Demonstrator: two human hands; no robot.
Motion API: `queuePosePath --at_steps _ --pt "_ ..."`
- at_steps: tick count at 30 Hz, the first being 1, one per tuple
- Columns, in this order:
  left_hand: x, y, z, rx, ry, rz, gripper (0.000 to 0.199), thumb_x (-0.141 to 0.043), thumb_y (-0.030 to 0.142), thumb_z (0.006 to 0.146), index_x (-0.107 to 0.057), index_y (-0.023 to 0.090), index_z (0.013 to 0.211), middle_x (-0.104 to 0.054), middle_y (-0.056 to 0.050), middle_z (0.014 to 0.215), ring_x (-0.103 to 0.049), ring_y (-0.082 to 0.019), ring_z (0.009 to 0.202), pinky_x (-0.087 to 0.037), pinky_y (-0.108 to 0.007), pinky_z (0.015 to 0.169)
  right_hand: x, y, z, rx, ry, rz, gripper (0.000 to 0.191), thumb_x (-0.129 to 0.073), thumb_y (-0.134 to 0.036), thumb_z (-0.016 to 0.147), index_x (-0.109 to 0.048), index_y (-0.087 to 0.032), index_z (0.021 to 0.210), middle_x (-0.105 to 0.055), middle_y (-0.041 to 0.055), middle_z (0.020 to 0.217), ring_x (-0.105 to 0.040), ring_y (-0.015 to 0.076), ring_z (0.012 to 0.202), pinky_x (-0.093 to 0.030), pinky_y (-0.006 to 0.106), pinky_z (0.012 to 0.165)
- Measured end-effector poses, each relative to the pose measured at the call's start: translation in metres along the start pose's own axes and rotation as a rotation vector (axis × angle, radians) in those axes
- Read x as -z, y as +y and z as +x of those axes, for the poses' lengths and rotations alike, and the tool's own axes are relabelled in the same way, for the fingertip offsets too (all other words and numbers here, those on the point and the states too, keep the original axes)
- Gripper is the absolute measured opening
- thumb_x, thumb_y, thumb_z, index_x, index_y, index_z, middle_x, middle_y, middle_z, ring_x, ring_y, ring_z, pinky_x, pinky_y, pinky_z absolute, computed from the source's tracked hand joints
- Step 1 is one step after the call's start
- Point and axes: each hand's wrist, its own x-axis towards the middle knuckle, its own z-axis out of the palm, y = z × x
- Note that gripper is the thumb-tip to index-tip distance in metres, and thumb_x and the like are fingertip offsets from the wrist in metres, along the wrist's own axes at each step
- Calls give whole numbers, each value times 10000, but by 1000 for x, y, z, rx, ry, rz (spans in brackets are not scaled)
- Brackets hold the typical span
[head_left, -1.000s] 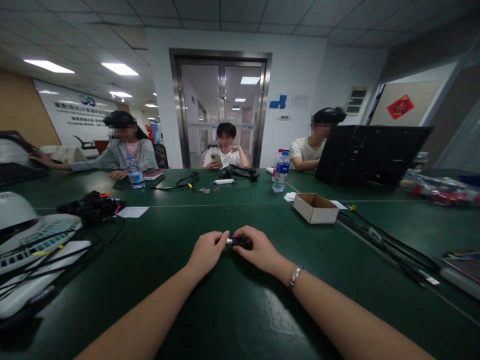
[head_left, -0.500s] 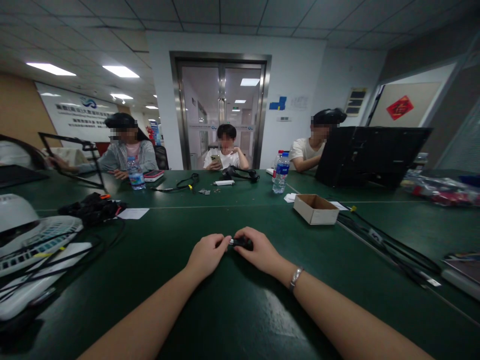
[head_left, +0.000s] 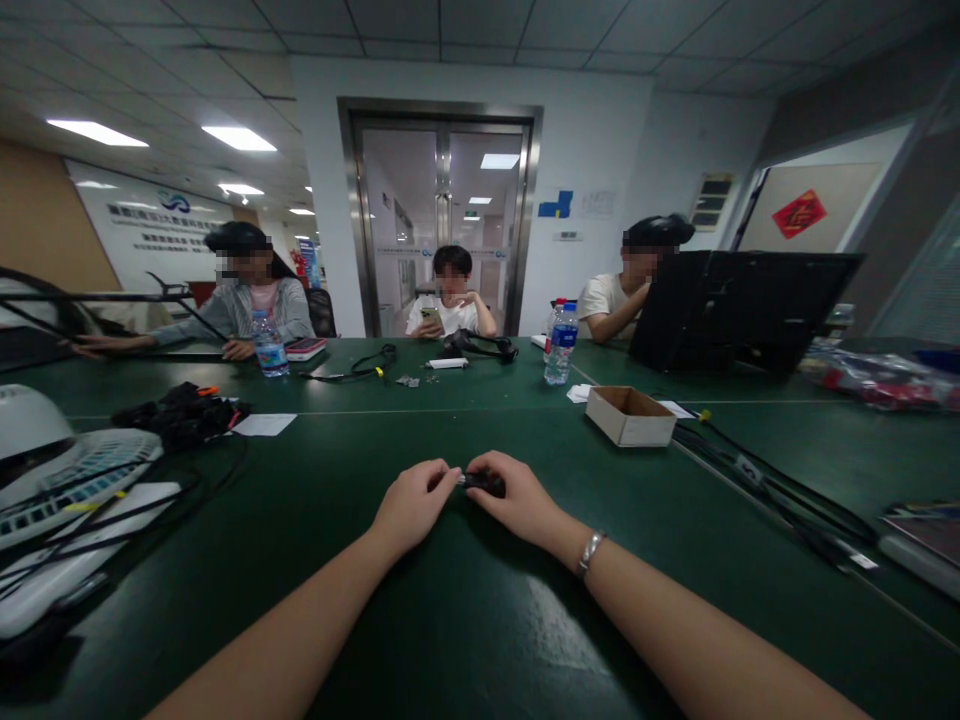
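Note:
My right hand (head_left: 519, 492) is closed around a small black object with a silver end (head_left: 487, 485), whose exact kind I cannot make out. The silver end points left, toward my left hand (head_left: 412, 505). Thumb and forefinger of my left hand are pinched together right at that silver end; whatever lies between them is mostly hidden. Both hands are over the dark green table (head_left: 420, 640), near its middle, with their fingertips almost meeting.
An open white box (head_left: 631, 428) stands ahead to the right, with cables (head_left: 757, 480) beyond it. Water bottles (head_left: 561, 345) stand farther back. On the left are a white fan-like device (head_left: 82, 480) and black gear (head_left: 180, 415). Several people sit across the table.
My hands keep nearly the same grip and place. At the far left, the black frame held by a person has tipped down toward the table. The person at the right has raised a hand toward the head.

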Motion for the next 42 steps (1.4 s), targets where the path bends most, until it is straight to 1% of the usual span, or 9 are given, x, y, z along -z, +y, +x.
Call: queuePosePath --at_steps 7,10,13,17,24,29,35,38,42 --pt "1 0 0 31 1 -2 561 -259 604 863 -558 188 637 -545 3 629 -496 -157 602 -312 -256 564 -1 2 0 23 2 -10 185 -628 -216 782 -600 -206 965 -602 18 912 -557 137 783 -459 270 698" --pt "1 1 -1 27 -5 -17 484 -317 606 851 -607 219 838 -598 12 706 -533 -158 647 -326 -244 571 -2 4 1 8 30 -7 181 -636 -214 775 -604 -204 953 -607 18 902 -556 141 788 -457 269 694" --pt "1 2 -3 -17 -21 -27 368 -433 541 830 -572 270 1037 -630 19 809 -553 -153 702 -347 -231 584 -2 5 2 -7 37 4 171 -628 -214 780 -609 -201 949 -610 18 892 -555 140 774 -455 265 679" --pt "-1 1 -2 -46 -27 -15 316 -419 505 846 -598 255 919 -617 24 780 -539 -141 685 -341 -223 580 -1 3 1 -22 28 11 182 -624 -207 779 -611 -203 961 -611 19 904 -559 139 779 -456 262 675" --pt "-3 -3 2 -26 12 36 488 -340 590 852 -572 198 677 -546 20 641 -499 -143 620 -302 -235 551 -2 4 0 17 35 -28 207 -637 -206 773 -611 -216 978 -616 17 919 -565 149 828 -452 284 738" --pt "-2 -2 2 -26 19 40 530 -307 598 857 -582 192 655 -563 3 655 -506 -155 637 -307 -244 569 -1 3 0 15 17 -18 199 -624 -209 785 -608 -215 983 -614 21 935 -566 148 833 -456 284 746" --pt "3 4 -2 52 -23 26 577 -252 616 857 -586 189 659 -582 -2 651 -518 -159 609 -313 -256 558 -1 2 0 7 8 -6 198 -624 -210 783 -606 -209 981 -611 21 929 -564 147 823 -459 283 732" --pt "3 4 -3 48 -19 3 524 -275 604 858 -597 201 770 -605 4 682 -545 -158 631 -328 -254 561 -1 3 0 -14 19 -1 188 -628 -208 779 -607 -205 966 -611 18 916 -563 143 795 -460 276 705" --pt "1 3 -3 -19 3 -98 351 -464 492 826 -543 247 1064 -628 16 774 -572 -150 679 -383 -241 591 -1 4 1 -16 28 8 183 -618 -190 778 -608 -206 960 -612 18 914 -565 141 786 -459 269 688"
